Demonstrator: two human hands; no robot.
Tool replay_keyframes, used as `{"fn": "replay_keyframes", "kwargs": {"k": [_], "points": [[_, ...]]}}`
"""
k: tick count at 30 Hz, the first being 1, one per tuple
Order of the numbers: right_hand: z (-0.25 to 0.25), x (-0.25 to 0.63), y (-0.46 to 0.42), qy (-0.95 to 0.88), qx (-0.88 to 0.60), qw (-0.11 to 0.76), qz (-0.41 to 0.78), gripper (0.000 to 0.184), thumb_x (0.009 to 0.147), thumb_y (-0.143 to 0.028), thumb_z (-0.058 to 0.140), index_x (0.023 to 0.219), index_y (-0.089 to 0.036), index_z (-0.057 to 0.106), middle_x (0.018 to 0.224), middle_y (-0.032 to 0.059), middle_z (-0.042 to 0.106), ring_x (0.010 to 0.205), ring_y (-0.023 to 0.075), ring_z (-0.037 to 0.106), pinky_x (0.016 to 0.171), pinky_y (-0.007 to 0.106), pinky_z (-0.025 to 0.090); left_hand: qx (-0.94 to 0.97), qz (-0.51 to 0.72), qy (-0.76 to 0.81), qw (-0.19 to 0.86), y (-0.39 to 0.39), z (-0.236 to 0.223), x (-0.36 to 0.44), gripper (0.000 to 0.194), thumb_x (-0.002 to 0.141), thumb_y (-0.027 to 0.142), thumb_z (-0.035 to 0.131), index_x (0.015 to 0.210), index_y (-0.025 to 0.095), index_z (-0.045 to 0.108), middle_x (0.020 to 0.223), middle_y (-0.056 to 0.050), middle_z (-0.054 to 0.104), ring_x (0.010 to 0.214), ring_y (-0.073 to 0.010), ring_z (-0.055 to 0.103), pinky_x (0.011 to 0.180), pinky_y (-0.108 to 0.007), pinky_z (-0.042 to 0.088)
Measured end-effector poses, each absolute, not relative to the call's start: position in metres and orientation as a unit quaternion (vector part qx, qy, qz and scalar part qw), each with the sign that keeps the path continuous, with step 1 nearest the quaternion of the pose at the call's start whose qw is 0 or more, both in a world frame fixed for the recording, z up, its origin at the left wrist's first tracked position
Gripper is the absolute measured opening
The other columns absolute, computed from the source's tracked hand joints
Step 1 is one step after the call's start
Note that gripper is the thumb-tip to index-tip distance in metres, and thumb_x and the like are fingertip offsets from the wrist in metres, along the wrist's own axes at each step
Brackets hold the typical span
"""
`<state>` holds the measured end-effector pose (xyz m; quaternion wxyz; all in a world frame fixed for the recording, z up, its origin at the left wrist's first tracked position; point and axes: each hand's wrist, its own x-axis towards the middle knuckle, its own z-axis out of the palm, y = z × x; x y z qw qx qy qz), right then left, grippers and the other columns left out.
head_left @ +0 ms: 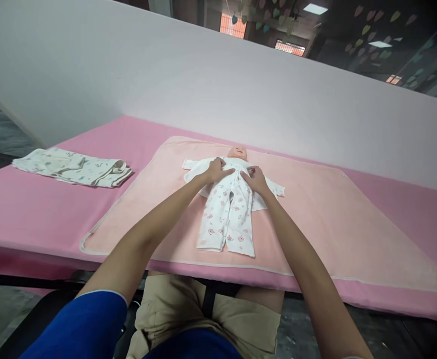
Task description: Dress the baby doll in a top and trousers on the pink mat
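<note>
A baby doll lies on its back, head toward the wall, with a white long-sleeved top spread around it. White baby pants with a small pink print cover its lower body, legs pointing toward me. At the waist's left side, my left hand has its thumb and fingers closed on the pants. Opposite it, my right hand grips the waist's right side between thumb and fingers. A small dark gap shows at the crotch. The doll's limbs are hidden by the clothes.
Beneath the doll lies a peach blanket with pale edging, on a pink-covered table. A folded white printed cloth rests on the left. Behind the table stands a white wall with glass above.
</note>
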<state>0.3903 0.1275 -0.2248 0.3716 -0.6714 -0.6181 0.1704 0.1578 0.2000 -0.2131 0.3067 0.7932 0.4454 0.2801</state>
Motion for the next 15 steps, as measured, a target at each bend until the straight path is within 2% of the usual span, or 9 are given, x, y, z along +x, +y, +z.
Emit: {"fn": "replay_keyframes", "kwargs": {"k": [3, 6, 9, 11, 13, 15], "points": [[-0.223, 0.390, 0.127, -0.635, -0.660, 0.349, 0.198, 0.053, 0.090, -0.074, 0.068, 0.098, -0.023, 0.056, 0.090, -0.0007, 0.060, 0.083, 0.0169, 0.053, 0.080, 0.031, 0.048, 0.792, 0.273, 0.437, 0.327, 0.201, -0.214, 0.160, 0.055, 0.084, 0.072, 0.071, 0.082, 0.022, 0.047, 0.086, -0.003, 0.057, 0.084, -0.0212, 0.053, 0.077, -0.033, 0.040], [-0.223, 0.397, 0.105, -0.676, -0.623, 0.338, 0.201, 0.056, 0.085, -0.075, 0.073, 0.082, -0.023, 0.053, 0.092, -0.0004, 0.056, 0.087, 0.0175, 0.050, 0.084, 0.031, 0.044, 0.845, 0.288, 0.354, 0.278, 0.191, -0.216, 0.141, 0.054, 0.085, 0.071, 0.071, 0.082, 0.022, 0.050, 0.088, -0.003, 0.056, 0.089, -0.0221, 0.052, 0.080, -0.033, 0.040], [-0.226, 0.404, 0.079, -0.714, -0.585, 0.322, 0.210, 0.055, 0.081, -0.074, 0.077, 0.092, -0.023, 0.057, 0.099, 0.0008, 0.056, 0.089, 0.0188, 0.050, 0.082, 0.031, 0.042, 0.871, 0.266, 0.321, 0.260, 0.176, -0.221, 0.118, 0.062, 0.074, 0.070, 0.084, 0.106, 0.023, 0.060, 0.102, -0.006, 0.061, 0.104, -0.0276, 0.055, 0.089, -0.036, 0.045], [-0.230, 0.407, 0.066, -0.717, -0.584, 0.295, 0.241, 0.058, 0.079, -0.073, 0.080, 0.102, -0.025, 0.058, 0.090, -0.0021, 0.054, 0.082, 0.0183, 0.046, 0.077, 0.031, 0.039, 0.861, 0.239, 0.341, 0.292, 0.166, -0.225, 0.107, 0.077, 0.068, 0.069, 0.090, 0.119, 0.022, 0.056, 0.102, -0.006, 0.060, 0.099, -0.0273, 0.057, 0.084, -0.037, 0.046], [-0.233, 0.406, 0.056, -0.703, -0.595, 0.282, 0.268, 0.057, 0.080, -0.072, 0.080, 0.104, -0.025, 0.057, 0.083, -0.0045, 0.051, 0.078, 0.0178, 0.044, 0.074, 0.030, 0.037, 0.848, 0.222, 0.355, 0.327, 0.159, -0.227, 0.101, 0.080, 0.071, 0.069, 0.088, 0.123, 0.023, 0.051, 0.099, -0.005, 0.059, 0.087, -0.0241, 0.056, 0.076, -0.035, 0.045], [-0.235, 0.403, 0.049, -0.692, -0.605, 0.288, 0.270, 0.055, 0.083, -0.072, 0.077, 0.104, -0.025, 0.057, 0.086, -0.0036, 0.054, 0.080, 0.0181, 0.046, 0.075, 0.031, 0.038, 0.848, 0.212, 0.357, 0.331, 0.155, -0.228, 0.098, 0.073, 0.076, 0.070, 0.084, 0.122, 0.023, 0.050, 0.098, -0.005, 0.060, 0.084, -0.0235, 0.056, 0.074, -0.035, 0.043]]}}
